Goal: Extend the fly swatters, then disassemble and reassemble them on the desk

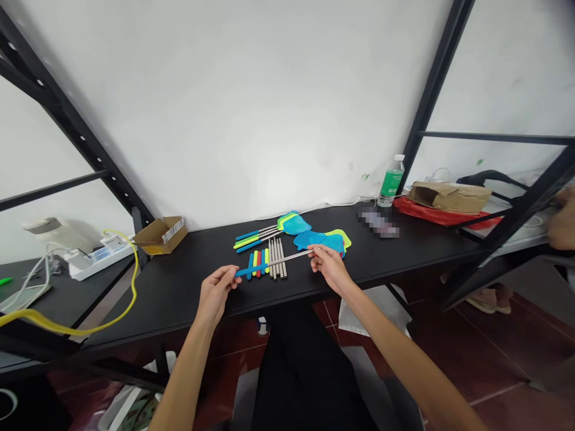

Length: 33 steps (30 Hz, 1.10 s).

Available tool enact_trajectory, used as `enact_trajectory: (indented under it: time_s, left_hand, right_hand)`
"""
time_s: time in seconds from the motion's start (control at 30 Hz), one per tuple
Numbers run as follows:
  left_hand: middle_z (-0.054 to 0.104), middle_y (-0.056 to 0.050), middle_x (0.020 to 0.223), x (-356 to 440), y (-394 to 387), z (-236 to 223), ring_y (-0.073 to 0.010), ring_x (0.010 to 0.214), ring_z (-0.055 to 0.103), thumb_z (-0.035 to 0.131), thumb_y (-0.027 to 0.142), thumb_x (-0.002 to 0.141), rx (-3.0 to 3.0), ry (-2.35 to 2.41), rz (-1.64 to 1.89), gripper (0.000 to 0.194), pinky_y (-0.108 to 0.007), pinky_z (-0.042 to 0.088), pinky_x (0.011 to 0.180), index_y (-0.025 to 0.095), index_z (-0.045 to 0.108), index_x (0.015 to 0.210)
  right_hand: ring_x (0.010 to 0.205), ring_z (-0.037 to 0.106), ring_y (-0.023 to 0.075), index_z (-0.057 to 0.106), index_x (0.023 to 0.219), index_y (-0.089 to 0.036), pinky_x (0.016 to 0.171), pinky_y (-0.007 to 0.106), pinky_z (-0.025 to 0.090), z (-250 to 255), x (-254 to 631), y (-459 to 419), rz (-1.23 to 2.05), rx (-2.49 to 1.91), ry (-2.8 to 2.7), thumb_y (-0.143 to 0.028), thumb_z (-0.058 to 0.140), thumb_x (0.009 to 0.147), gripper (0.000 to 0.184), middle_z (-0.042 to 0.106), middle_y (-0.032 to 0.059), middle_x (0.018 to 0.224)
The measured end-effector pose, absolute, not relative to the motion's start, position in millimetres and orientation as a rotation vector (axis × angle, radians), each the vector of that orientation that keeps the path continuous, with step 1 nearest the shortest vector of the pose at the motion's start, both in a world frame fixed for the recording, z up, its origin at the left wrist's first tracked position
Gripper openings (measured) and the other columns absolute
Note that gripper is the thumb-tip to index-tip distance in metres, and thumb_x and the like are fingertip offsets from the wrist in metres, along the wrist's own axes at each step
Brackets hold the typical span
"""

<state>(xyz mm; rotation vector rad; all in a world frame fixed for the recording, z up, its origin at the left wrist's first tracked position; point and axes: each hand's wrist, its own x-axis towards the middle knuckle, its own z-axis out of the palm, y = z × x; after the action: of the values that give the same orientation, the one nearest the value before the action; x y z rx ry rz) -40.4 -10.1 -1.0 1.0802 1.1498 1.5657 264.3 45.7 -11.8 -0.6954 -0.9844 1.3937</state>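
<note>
My left hand [215,292] is closed on the end of a blue handle [245,272]. A thin metal rod [294,257] runs from that handle to my right hand [331,269], whose fingers pinch its far tip. Together they form one long stick, held nearly level above the table. Beneath it lie several loose handles [259,263] in blue, yellow-green and red, beside a row of loose metal rods [278,269]. Just past my right hand is a pile of loose swatter heads [309,239], mostly blue. Farther back, several whole fly swatters [294,223] lie together, heads to the right.
The black table [193,281] stands against a white wall. On it are an open cardboard box [155,239] at left and a water bottle [391,182] at right. A yellow cable [135,281] crosses the left side near a power strip [96,262]. Black metal posts flank the table.
</note>
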Motion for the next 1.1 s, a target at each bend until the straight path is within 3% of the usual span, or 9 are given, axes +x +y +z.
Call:
enact_trajectory:
  time_s: [0.5, 0.73, 1.1]
  left_hand:
    - [0.06, -0.002, 0.069, -43.8, -5.9, -4.2, -0.012, 0.065, 0.053, 0.08, 0.03, 0.073, 1.046, 1.061, 1.653, 0.023, -0.024, 0.045, 0.061, 0.018, 0.075, 0.092]
    - [0.063, -0.003, 0.078, -43.7, -8.0, -2.8, -0.0096, 0.063, 0.049, 0.079, 0.026, 0.074, 1.045, 1.008, 1.656, 0.021, -0.025, 0.044, 0.06, 0.019, 0.075, 0.094]
    - [0.065, -0.003, 0.089, -44.1, -9.4, -1.4, -0.0101, 0.063, 0.05, 0.079, 0.024, 0.072, 1.055, 0.994, 1.649, 0.023, -0.026, 0.044, 0.061, 0.02, 0.073, 0.094]
  right_hand:
    - [0.057, 0.052, 0.0101, 0.075, 0.09, -0.016, 0.05, 0.025, 0.041, -9.1, 263.7, 44.4, 1.378, -0.724, -1.024, -0.048, 0.078, 0.073, 0.036, 0.065, 0.0042, 0.077]
    - [0.055, 0.052, 0.0102, 0.063, 0.066, -0.016, 0.05, 0.025, 0.041, -11.8, 262.1, 45.8, 1.35, -0.739, -1.059, -0.054, 0.074, 0.077, 0.041, 0.059, 0.0016, 0.067]
    - [0.046, 0.048, 0.0099, 0.067, 0.069, -0.015, 0.044, 0.024, 0.036, -13.1, 261.1, 45.0, 1.328, -0.799, -1.099, -0.057, 0.071, 0.078, 0.042, 0.052, -0.0012, 0.054]
